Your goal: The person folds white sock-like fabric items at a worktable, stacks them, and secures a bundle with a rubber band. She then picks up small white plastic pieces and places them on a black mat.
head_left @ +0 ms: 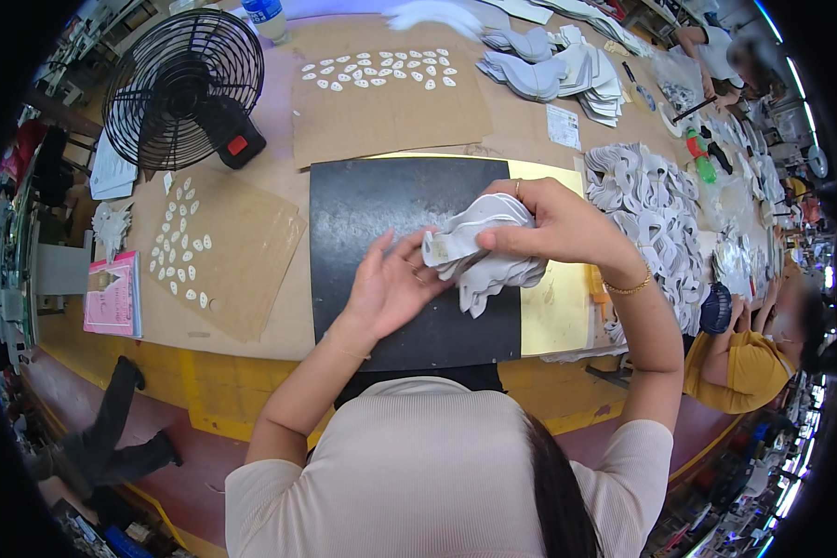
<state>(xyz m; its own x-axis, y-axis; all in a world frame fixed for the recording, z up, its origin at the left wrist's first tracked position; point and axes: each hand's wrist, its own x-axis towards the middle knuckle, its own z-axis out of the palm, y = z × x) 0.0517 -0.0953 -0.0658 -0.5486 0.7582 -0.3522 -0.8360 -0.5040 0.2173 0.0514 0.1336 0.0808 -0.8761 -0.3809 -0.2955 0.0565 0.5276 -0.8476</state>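
Note:
My right hand (556,223) grips a bundle of curved white cut pieces (479,221), thumb across the near side and fingers over the top. The pieces look like flat shoe-part shapes, layered and fanned at the lower end. Against the bundle's left side is my left hand (395,286), palm turned up, thumb apart from the fingers. Its fingertips reach the edge of the pieces and are partly hidden there. Both hands are above a black mat (372,200), which lies over a yellow sheet (558,312).
Many similar white pieces (646,200) lie piled at right. Small white ovals sit on cardboard sheets (391,121) (242,251). A black fan (186,88) stands far left, a pink booklet (112,296) nearer. More stacked pieces (591,79) are at the back; co-workers sit at right.

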